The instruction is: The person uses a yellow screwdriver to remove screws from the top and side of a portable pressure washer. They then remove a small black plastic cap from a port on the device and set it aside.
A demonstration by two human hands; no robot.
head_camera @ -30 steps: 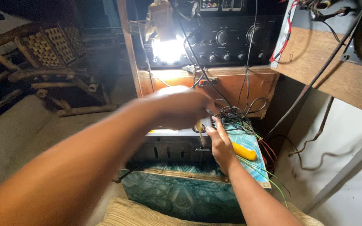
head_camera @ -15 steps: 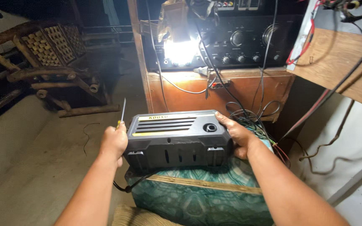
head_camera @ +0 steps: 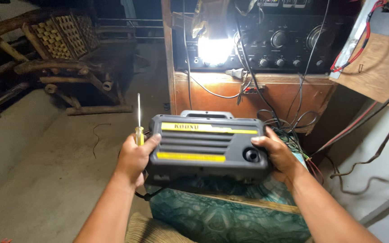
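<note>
— Hands? 
— Left hand [head_camera: 135, 158] clasps the black-and-yellow case [head_camera: 208, 146] plus a screwdriver [head_camera: 138, 126], shaft upright; right hand [head_camera: 279, 155] grips its other end, above the green cushion [head_camera: 212, 216].
— Changed? 
— Case raised, nearer the wooden cabinet [head_camera: 266, 96].

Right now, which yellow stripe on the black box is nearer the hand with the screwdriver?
The lower yellow stripe. It sits beside the left hand holding the screwdriver; the upper yellow stripe runs along the black box top edge.
</note>
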